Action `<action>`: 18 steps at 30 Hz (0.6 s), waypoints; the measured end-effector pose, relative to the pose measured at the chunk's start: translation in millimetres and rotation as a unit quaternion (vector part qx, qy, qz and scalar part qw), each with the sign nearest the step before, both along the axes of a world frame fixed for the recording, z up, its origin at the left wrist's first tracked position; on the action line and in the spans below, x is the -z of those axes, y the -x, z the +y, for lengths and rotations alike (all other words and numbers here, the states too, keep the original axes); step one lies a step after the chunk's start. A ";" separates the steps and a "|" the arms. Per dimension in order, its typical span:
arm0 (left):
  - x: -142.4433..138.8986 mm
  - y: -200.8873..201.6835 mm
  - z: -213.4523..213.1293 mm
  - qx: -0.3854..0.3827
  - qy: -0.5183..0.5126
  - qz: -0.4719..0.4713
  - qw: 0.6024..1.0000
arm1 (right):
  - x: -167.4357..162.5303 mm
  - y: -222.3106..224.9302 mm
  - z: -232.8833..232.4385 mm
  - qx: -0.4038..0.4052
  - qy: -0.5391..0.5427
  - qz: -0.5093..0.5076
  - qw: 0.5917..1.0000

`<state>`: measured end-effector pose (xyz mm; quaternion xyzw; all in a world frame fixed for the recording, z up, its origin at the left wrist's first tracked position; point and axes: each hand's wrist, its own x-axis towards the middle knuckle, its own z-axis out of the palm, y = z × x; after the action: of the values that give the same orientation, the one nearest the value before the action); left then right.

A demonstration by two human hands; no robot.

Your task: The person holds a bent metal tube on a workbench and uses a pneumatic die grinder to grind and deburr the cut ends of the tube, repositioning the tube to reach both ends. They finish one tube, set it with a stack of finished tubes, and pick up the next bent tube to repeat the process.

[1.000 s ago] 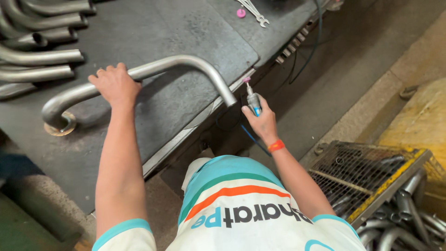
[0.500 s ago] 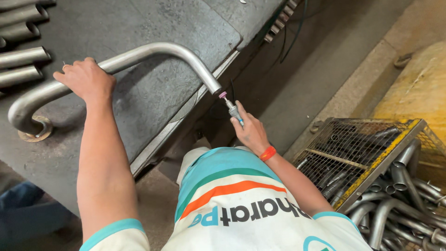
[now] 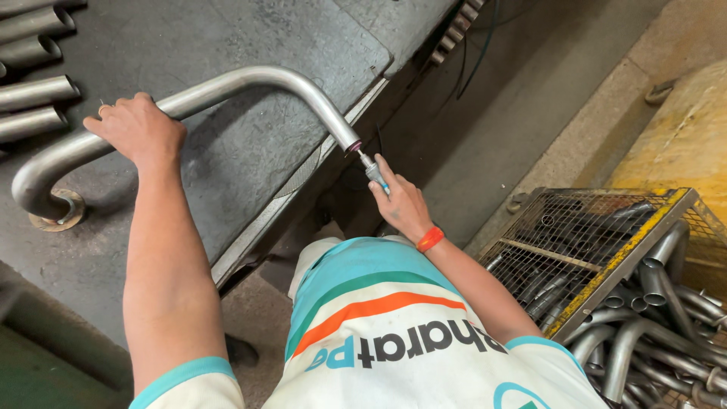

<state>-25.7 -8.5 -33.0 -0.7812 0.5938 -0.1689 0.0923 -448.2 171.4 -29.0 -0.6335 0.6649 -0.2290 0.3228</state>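
A long bent steel pipe (image 3: 250, 79) lies across the dark metal workbench (image 3: 250, 159), with a hooked end at the left and its open end hanging over the bench edge. My left hand (image 3: 138, 127) presses down on the pipe near the hooked end. My right hand (image 3: 400, 203), with an orange band on the wrist, grips a small hand grinder tool (image 3: 372, 173). Its pinkish tip is at the mouth of the pipe's open end (image 3: 353, 146).
Several straight pipe pieces (image 3: 34, 98) lie at the bench's left side. A wire mesh crate (image 3: 598, 250) full of bent pipes (image 3: 651, 333) stands on the floor to my right. A yellow surface (image 3: 681, 144) lies beyond it. Cables (image 3: 473, 45) hang off the bench's far edge.
My right hand has brought the tool tip right up to the pipe's open end. The view has shifted, so the pipe and both hands sit lower and nearer in the frame.
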 end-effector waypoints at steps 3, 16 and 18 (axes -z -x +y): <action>1.2 -1.2 1.3 0.012 0.017 -0.005 1.000 | 1.9 0.0 -0.7 0.007 -0.011 -0.031 0.999; 5.3 -2.2 0.1 0.006 0.019 -0.007 1.000 | -0.6 -3.9 1.2 0.014 -0.037 -0.078 0.996; 5.7 -2.2 -0.1 0.014 0.033 -0.016 0.999 | -3.0 -3.1 0.6 0.018 -0.041 -0.087 0.995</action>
<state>-23.5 -8.6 -38.6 -0.7724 0.5976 -0.2020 0.0737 -445.1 172.0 -26.0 -0.5850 0.6544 -0.2615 0.4014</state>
